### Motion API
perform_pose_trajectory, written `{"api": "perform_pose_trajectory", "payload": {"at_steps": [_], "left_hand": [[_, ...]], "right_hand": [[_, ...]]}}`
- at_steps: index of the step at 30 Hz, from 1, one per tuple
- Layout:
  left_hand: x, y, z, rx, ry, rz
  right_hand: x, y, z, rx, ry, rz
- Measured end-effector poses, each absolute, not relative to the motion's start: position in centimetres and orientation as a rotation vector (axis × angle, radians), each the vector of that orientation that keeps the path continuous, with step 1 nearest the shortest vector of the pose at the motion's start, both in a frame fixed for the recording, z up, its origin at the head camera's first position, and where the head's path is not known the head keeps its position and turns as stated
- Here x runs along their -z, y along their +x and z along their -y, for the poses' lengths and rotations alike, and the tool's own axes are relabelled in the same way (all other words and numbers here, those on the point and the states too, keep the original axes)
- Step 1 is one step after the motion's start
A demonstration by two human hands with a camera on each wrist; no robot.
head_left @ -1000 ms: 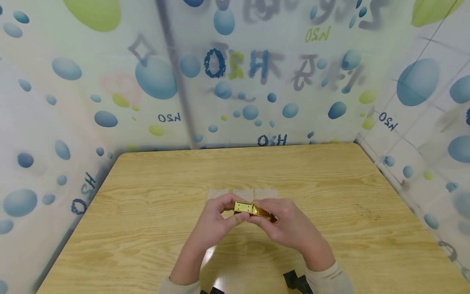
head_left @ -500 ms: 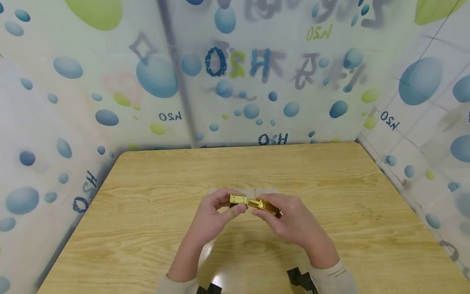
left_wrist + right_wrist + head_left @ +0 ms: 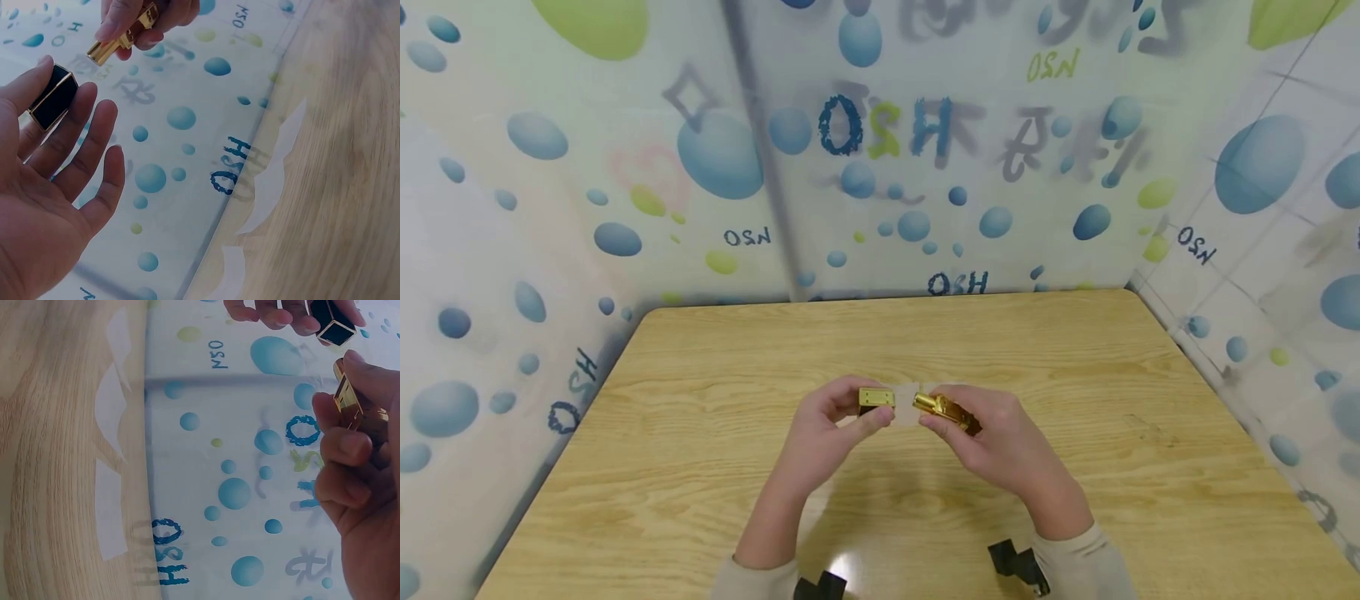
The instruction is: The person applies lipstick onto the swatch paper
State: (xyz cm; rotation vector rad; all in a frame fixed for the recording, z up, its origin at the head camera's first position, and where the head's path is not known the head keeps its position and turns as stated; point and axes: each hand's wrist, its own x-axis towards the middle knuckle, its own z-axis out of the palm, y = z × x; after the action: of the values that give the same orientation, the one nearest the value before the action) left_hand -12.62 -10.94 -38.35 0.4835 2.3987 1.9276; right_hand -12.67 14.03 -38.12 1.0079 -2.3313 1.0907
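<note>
Between thumb and fingers, my left hand [image 3: 820, 437] pinches a small box-shaped lipstick cap [image 3: 876, 396], gold on top with black sides. The left wrist view shows the black face of the cap [image 3: 53, 99], its edges trimmed in gold. Just to the right, my right hand [image 3: 1003, 442] grips a shiny gold lipstick tube [image 3: 946, 408], its round end pointing at the cap. A narrow gap separates the two parts. In the right wrist view the tube [image 3: 348, 403] shows a flat gold side; its lower part is hidden in the fingers.
Both hands are above a wood-grain table [image 3: 700, 375]. Pale paper-like strips [image 3: 906, 407] lie on it behind the hands. A printed sheet [image 3: 880, 217] with blue and green dots walls the back and sides. Black devices [image 3: 1018, 565] sit at the wrists.
The cap and tube, joined a second ago, have come apart. The left hand has moved left with the cap, and the gap to the tube has widened.
</note>
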Motion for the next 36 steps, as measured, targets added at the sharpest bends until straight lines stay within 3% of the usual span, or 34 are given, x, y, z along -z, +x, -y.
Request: {"api": "perform_pose_trajectory", "payload": {"at_steps": [36], "left_hand": [[38.7, -13.4, 13.2, -1.898, 0.183, -2.532]], "right_hand": [[38.5, -13.4, -14.2, -1.026, 0.950, 2.079]]}}
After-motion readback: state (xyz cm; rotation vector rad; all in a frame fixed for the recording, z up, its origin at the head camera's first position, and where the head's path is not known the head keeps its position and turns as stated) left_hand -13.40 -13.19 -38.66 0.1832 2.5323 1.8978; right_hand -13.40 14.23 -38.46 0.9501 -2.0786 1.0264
